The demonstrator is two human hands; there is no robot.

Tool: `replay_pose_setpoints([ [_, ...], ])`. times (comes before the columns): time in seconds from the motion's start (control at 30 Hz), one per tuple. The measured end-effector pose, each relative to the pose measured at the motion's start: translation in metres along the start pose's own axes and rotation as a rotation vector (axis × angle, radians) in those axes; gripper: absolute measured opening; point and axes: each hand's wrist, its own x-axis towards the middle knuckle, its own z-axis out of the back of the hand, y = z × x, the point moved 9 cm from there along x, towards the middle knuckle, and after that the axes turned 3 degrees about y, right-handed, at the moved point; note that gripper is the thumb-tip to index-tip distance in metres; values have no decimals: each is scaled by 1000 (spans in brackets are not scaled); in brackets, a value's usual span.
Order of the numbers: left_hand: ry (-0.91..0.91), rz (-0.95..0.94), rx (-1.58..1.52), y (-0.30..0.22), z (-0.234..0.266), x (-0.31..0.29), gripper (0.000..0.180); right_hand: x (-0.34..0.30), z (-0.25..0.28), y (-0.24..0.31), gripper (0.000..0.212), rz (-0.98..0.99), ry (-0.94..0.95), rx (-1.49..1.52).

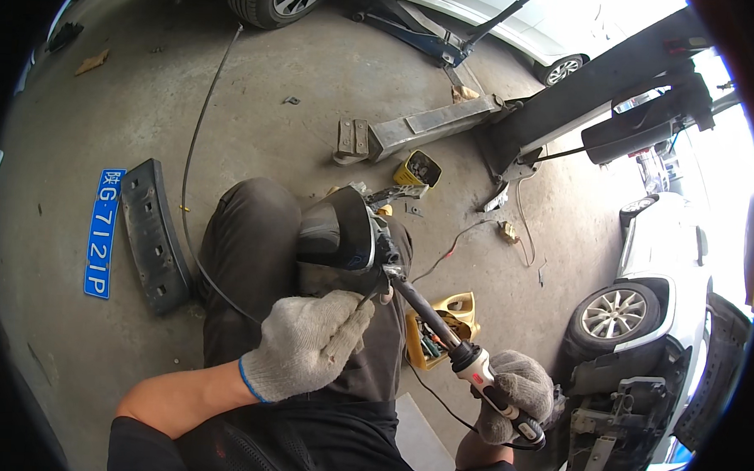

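My left hand (307, 341), in a grey knit glove, is closed with its fingers pinched around a thin dark rod (365, 301). The rod's end points toward a dark plastic car part (337, 234) resting on my lap, with a shiny curved face and brackets. My right hand (517, 394), gloved too, grips the white and black handle of a hot air gun (476, 368). Its long metal barrel reaches up and left, the nozzle at the part's lower right edge. Whether nozzle and part touch, I cannot tell. A black cord trails from the handle.
A black plate bracket (154, 236) and blue licence plate (105, 233) lie left. A long dark line (200, 130) runs over the floor to my left glove. Yellow tool container (466, 309), yellow tub (417, 168), lift arm (435, 125) and white car (671, 246) stand beyond and right.
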Motion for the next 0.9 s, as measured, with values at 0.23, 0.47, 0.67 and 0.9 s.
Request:
replay_pose_setpoints([
  [0.23,-7,-30,12,0,-1,0,17,-2,-1,1,55,0,-4,-38],
  [0.47,7,20,4,2,-1,0,17,-3,1,4,47,-79,-28,-104],
  [0.67,-60,-50,164,-5,4,0,15,0,3,10,32,-131,-84,-132],
  [0.9,-80,-78,333,-20,9,2,9,1,3,7,33,-124,-105,-71],
])
